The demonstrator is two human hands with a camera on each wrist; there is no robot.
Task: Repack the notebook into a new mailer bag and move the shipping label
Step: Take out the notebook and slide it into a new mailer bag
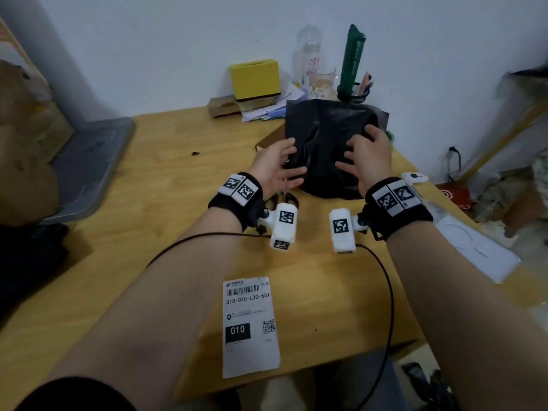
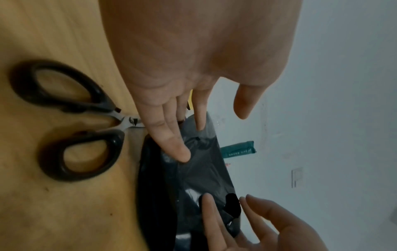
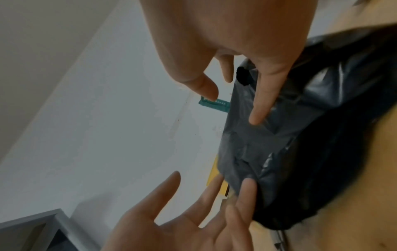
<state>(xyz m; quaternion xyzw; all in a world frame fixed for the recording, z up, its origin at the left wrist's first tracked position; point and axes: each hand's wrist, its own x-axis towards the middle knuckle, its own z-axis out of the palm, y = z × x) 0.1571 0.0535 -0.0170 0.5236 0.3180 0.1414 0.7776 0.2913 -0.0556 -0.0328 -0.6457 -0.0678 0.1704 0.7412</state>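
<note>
Left hand (image 1: 277,166): fingers spread and relaxed, touching the left edge of the black mailer bag (image 1: 329,137). Shipping label (image 1: 250,326): flat on the counter (image 1: 166,185), near edge, between the forearms. Right hand (image 1: 366,157): fingers extended, resting on the bag's right side, gripping nothing.

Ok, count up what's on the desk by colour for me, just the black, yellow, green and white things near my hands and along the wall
Black: 2, the mailer bag and the scissors
Yellow: 1, the box
Green: 1, the rolled bag
White: 1, the shipping label
Total: 5
</note>
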